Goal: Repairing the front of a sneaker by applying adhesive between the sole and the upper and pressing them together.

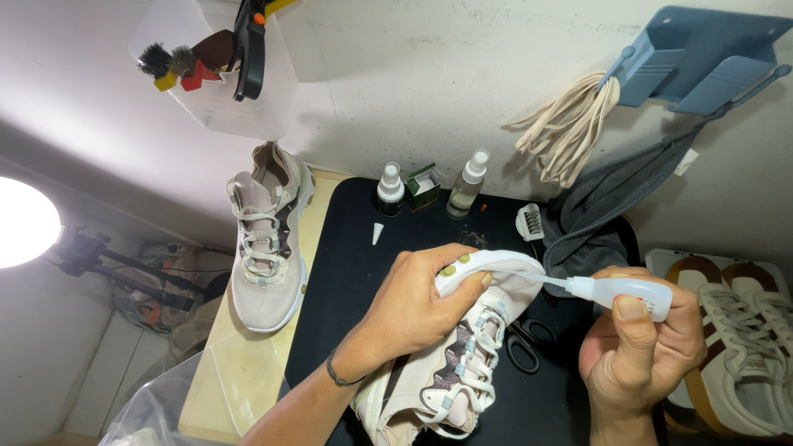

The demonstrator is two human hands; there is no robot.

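Looks like the gluing step: the left hand [413, 306] is clamped around the toe of a pale sneaker [450, 363], holding it up over the black table [347, 272], while the right hand [640, 347] grips a small white glue bottle [624, 291], thumb on its body and nozzle touching the sole edge at the toe. The next bit probably calls for a gentle squeeze and a steady bead along that seam. The matching shoe [268, 239] stands apart on the left, scissors [529, 343] just beside the work.
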